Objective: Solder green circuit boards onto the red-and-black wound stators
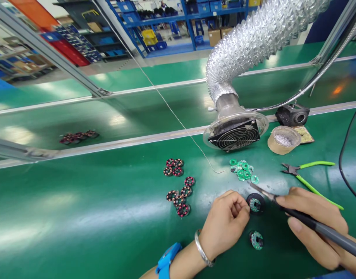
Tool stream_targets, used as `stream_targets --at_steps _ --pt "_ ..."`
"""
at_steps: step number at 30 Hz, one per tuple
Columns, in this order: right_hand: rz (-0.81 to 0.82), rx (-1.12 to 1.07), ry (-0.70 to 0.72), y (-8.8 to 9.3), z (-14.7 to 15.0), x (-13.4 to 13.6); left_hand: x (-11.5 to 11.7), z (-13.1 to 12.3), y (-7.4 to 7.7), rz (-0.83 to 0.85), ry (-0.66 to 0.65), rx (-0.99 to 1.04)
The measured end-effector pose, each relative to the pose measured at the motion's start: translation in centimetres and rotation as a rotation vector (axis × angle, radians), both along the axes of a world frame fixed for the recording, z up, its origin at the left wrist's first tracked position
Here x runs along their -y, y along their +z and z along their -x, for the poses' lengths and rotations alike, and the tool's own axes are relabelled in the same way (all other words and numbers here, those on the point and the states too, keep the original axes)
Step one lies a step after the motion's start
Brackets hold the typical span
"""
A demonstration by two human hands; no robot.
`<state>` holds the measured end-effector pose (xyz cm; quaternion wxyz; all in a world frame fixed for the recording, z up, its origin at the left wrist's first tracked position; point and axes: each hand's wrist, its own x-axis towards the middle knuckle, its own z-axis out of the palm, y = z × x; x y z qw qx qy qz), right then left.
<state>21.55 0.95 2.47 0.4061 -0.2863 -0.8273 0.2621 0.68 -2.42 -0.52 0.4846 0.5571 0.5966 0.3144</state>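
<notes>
My right hand (314,224) grips a soldering iron (308,221) like a pen. Its tip points left, just above a black round holder (262,198) that bears a small round circuit board (255,205). Against the holder's left edge, my left hand (227,221) is closed with fingers curled; what they pinch, if anything, is hidden. A second part with a green round board (256,240) lies nearer to me. Beyond the iron's tip is a pile of small green ring boards (244,170).
Copper-wound motor stators (179,199) lie in two groups at left. A fume extractor (236,133) hangs over the green bench (93,201). Solder wire (178,118) comes down from above. At right are cutters (300,170), a tub (282,141), an iron stand (294,114) and a black cable (344,155).
</notes>
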Motion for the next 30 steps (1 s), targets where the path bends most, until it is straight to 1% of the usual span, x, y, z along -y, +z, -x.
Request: stream_targets --at_steps 3,7,11,16,21,23,25,28,30 --pt "-0.046 0.09 -0.037 -1.1 1.0 -0.2 0.0 0.0 -0.1 -0.009 0.005 0.009" --pt "-0.062 0.216 0.027 -2.3 2.0 -0.4 0.0 0.0 -0.2 -0.022 0.001 0.03" --pt "-0.057 0.205 0.043 -3.0 2.6 -0.4 0.0 0.0 -0.4 -0.046 -0.003 0.042" --pt "-0.043 0.161 0.047 -3.1 2.4 -0.5 0.1 0.1 -0.3 -0.092 -0.022 0.02" --pt "0.042 0.112 0.033 -2.5 1.6 -0.7 -0.1 -0.1 -0.4 -0.244 -0.039 -0.004" --pt "0.071 0.112 0.026 -2.6 1.4 -0.8 -0.3 -0.3 -0.5 -0.293 -0.036 -0.003" --pt "0.059 0.104 0.029 -2.9 1.4 -0.8 -0.4 -0.5 -0.6 -0.317 -0.012 -0.003" --pt "0.016 0.102 0.029 -3.4 1.5 -0.7 -0.6 -0.6 -0.7 -0.281 0.022 -0.011" --pt "0.013 0.113 0.023 -3.7 1.7 -0.7 -0.6 -0.4 -0.7 -0.183 0.029 0.006"
